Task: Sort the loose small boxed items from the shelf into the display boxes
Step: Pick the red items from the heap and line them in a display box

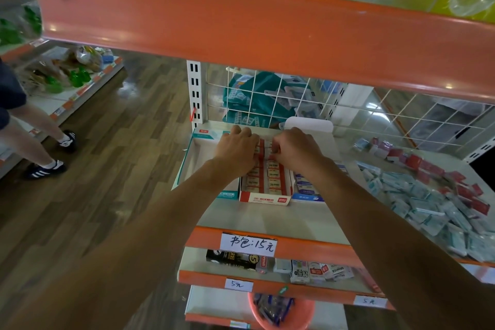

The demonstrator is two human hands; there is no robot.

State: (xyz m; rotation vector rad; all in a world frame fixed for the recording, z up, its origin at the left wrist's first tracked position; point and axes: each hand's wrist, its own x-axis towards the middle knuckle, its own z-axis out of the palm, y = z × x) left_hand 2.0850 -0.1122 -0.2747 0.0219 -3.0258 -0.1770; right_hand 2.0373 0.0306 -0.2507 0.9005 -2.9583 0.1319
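A red-and-white display box [263, 198] stands on the shelf [267, 217], filled with rows of small red-and-white boxed items [276, 177]. My left hand [237, 146] lies over the back left rows with its fingers curled down on them. My right hand [294, 146] is beside it over the back right rows, fingers curled onto the small boxes. A teal display box [192, 153] stands to the left, its visible part bare inside. A blue-and-white display box [306, 190] stands to the right. Several loose small boxes, teal [423, 203] and red [460, 190], lie heaped on the shelf's right side.
An orange-edged upper shelf [241, 24] hangs low over the work area. A white wire grid [294, 99] backs the shelf. Lower shelves hold packets and price labels [247, 245]. A pink basket [281, 311] sits below. A person's legs [40, 142] stand at the left in the aisle.
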